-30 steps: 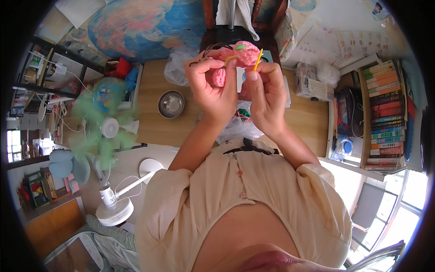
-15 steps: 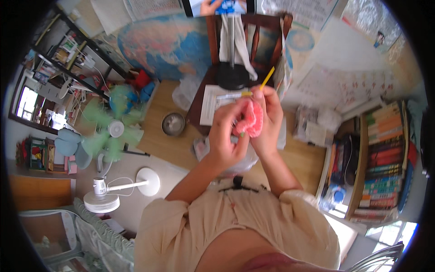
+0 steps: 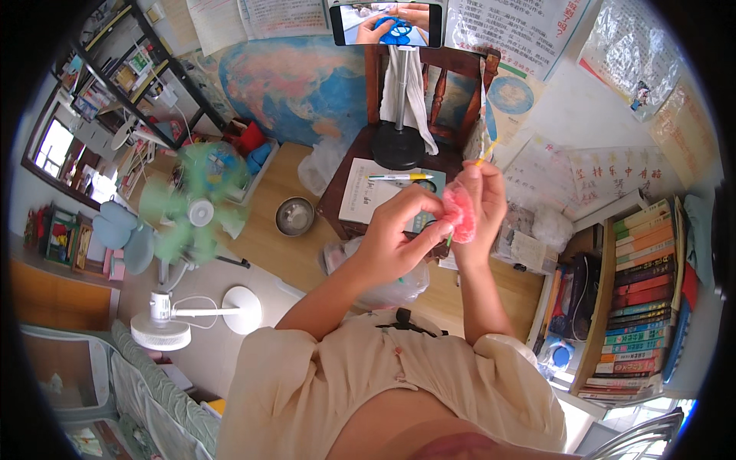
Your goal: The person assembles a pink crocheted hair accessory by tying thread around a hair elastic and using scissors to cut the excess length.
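A small pink crocheted piece is held up in front of my chest, between my hands. My left hand pinches its left edge between thumb and fingers. A small green bit sticks out below the piece; what it is cannot be made out. My right hand is closed at the piece's right side, with a slim yellow crochet hook in its fingers. The hook's upper end points up and right; its tip is hidden by the hand and the crochet.
A phone on a black-based stand shows hands with blue crochet. The stand is on a dark wooden chair with paper and a yellow-white pen. A metal bowl and plastic bags lie nearby. A green fan spins left; a bookshelf stands right.
Both hands have moved to the right with the pink crochet and hook. My left hand has drawn back to the piece's left edge, and the pen on the paper shows more fully.
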Demonstrator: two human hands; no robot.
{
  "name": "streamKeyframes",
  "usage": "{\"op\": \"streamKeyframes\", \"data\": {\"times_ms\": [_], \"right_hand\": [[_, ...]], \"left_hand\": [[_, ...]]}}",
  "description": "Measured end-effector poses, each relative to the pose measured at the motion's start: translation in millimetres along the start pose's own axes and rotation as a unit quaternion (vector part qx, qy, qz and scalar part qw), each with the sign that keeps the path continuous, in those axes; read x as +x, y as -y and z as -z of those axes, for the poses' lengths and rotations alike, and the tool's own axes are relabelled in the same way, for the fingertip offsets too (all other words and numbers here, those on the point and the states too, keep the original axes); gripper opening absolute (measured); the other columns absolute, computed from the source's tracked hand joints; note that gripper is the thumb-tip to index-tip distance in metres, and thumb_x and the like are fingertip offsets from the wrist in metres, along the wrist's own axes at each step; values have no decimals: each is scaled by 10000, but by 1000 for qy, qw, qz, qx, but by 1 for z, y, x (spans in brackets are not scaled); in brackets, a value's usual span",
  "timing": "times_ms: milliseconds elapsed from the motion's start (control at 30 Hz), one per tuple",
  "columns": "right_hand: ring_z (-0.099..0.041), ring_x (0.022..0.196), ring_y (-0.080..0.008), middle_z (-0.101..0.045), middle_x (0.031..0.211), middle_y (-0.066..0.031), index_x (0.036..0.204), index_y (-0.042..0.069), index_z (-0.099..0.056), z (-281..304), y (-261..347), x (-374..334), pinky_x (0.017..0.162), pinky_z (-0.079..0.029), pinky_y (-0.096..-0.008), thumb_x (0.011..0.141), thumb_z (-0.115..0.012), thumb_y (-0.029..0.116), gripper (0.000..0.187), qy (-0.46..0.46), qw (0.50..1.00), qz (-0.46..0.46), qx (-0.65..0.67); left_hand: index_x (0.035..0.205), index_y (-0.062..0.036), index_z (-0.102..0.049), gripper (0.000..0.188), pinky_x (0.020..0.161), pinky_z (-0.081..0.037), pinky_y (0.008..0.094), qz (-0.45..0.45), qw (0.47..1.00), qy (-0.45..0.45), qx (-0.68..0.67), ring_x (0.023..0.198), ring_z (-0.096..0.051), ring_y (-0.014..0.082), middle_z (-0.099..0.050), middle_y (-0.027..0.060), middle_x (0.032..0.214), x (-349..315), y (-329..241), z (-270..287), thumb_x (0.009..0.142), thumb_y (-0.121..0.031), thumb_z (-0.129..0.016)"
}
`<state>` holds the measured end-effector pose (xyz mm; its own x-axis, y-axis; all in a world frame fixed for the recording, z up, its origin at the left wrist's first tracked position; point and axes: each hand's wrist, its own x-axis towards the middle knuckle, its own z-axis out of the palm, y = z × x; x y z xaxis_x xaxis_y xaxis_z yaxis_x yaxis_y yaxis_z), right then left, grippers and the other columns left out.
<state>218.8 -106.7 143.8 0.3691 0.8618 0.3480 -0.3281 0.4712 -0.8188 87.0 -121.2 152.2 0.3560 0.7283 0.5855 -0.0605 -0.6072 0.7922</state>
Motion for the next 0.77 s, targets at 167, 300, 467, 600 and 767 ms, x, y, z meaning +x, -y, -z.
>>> {"op": "streamKeyframes", "data": {"times_ms": [167,300,467,600,767], "right_hand": [[-483,535,-60,-499,690,0,979,12,-526,6,6,-2,478,-396,-208,996,-520,206,196,-67,997,9,-43],[-413,492,-44,-457,660,26,985,27,-512,-3,-8,-11,416,-311,-192,993,-527,206,180,-81,991,4,-104],[-419,489,-51,-459,645,14,950,41,-504,-10,-34,-16,419,-323,-193,991,-533,213,179,-92,991,-32,-89],[-431,489,-58,-478,656,3,977,26,-526,-27,-51,-12,423,-336,-200,988,-535,194,169,-90,991,-54,-83],[-454,478,-70,-508,657,-19,1023,14,-537,-39,-63,10,426,-348,-210,983,-539,174,165,-58,991,-95,-79]], "left_hand": [[976,-4,-583,168,842,-441,346,-179,968,-84,151,925,-567,261,-593,127,969,53,31,52,831,-54,-651],[1179,-124,-599,398,964,-345,476,-247,840,-191,443,1138,-424,380,-446,187,1236,111,61,106,799,-126,-720],[1378,-55,-372,746,1018,-307,479,-243,838,-245,423,1222,-384,385,-397,231,1320,148,90,136,773,-232,-773],[1428,49,-181,973,1040,-335,479,-77,963,-204,160,1292,-379,343,-364,247,1392,160,118,150,778,-365,-776],[1405,93,-157,859,1035,-388,405,-36,983,-178,-24,1349,-371,281,-407,219,1343,180,74,125,837,-210,-726]]}}
